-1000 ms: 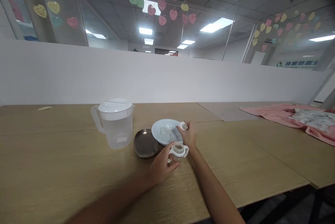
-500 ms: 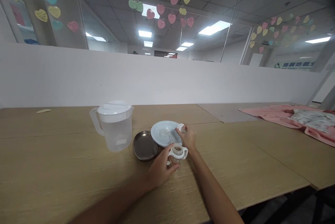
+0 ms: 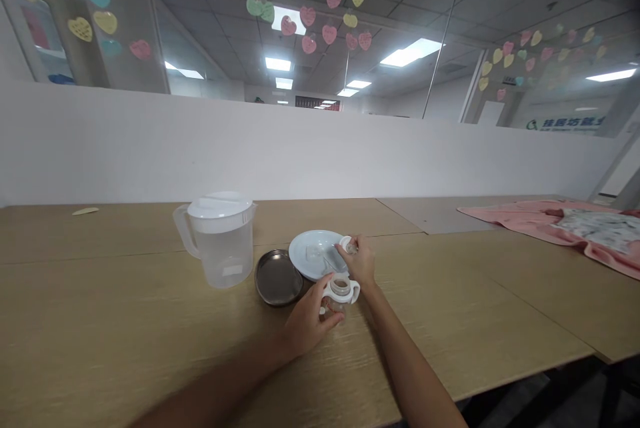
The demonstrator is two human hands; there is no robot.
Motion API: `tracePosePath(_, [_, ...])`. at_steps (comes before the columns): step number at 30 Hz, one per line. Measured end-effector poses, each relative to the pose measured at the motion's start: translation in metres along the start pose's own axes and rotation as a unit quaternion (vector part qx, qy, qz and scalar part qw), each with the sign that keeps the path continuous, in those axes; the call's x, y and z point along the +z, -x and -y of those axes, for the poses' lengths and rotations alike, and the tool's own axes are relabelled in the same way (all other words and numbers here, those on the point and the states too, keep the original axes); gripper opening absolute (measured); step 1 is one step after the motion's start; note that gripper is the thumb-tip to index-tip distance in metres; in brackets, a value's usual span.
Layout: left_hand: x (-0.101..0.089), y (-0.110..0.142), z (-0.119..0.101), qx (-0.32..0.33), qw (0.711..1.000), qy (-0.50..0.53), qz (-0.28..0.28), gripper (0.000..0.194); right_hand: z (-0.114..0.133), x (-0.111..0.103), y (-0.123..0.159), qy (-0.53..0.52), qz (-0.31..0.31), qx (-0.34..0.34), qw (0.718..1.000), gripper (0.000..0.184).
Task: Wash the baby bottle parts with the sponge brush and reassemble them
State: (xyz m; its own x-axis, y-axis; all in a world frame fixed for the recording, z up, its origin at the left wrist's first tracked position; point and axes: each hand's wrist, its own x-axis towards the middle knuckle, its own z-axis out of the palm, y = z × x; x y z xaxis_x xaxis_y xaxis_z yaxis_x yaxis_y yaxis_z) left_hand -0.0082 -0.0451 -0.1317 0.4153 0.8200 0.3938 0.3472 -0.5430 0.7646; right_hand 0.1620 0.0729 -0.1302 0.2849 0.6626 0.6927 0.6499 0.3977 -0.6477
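Note:
My left hand (image 3: 309, 316) is wrapped round a clear baby bottle (image 3: 338, 300) with white side handles. The bottle stands upright and its round mouth is uncovered. Further off, my right hand (image 3: 361, 264) pinches a small bottle top (image 3: 347, 244), white and clear, at the right rim of a pale plate (image 3: 313, 245). Some clear piece lies on the plate, too faint to name. Left of the plate, and touching it, is a dark metal dish (image 3: 278, 279).
A clear plastic pitcher (image 3: 226, 248) with a white lid stands left of the dish. A pink cloth (image 3: 510, 216) with a patterned fabric lies at the far right of the wooden table (image 3: 150, 341). The white wall (image 3: 320, 155) rises behind.

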Motion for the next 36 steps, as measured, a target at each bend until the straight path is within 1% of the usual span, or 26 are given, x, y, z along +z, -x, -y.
tracePosePath(6, [0.0002,-0.0001,-0.0009,-0.007,1.000,0.008,0.003,0.067,0.0014,0.0002,0.0001,-0.029,0.006,-0.019,0.999,0.036])
tracePosePath(11, [-0.0005,0.0000,-0.0027,-0.008,1.000,0.013,-0.002,0.067,0.0028,-0.0006,0.0002,-0.026,0.011,0.002,1.000,0.035])
tracePosePath(15, [-0.0004,-0.0001,-0.0023,-0.002,1.000,0.008,-0.008,0.066,0.0027,-0.0002,0.0003,-0.038,-0.003,0.018,0.999,0.043])
tracePosePath(19, [-0.0004,-0.0001,-0.0028,-0.002,1.000,0.008,-0.004,0.066,0.0024,0.0010,0.0019,-0.061,-0.005,0.011,0.998,0.050])
tracePosePath(23, [-0.0010,-0.0002,-0.0033,-0.001,1.000,0.001,0.000,0.067,0.0027,0.0011,0.0042,-0.058,-0.008,0.010,0.998,0.055])
tracePosePath(25, [-0.0010,-0.0003,-0.0031,0.001,1.000,0.002,0.003,0.066,0.0025,0.0007,0.0041,-0.047,-0.011,0.000,0.999,0.052])
tracePosePath(30, [-0.0005,-0.0005,-0.0022,0.002,1.000,0.011,-0.001,0.067,0.0019,-0.0011,0.0004,0.009,-0.025,-0.060,0.998,0.036])
tracePosePath(33, [-0.0001,-0.0007,-0.0018,0.002,1.000,0.015,0.002,0.066,0.0027,-0.0020,-0.0010,0.010,-0.024,-0.071,0.997,0.034])
tracePosePath(36, [0.0004,-0.0007,-0.0010,0.001,1.000,0.013,0.000,0.067,0.0033,-0.0021,-0.0009,-0.002,-0.027,-0.068,0.997,0.032])
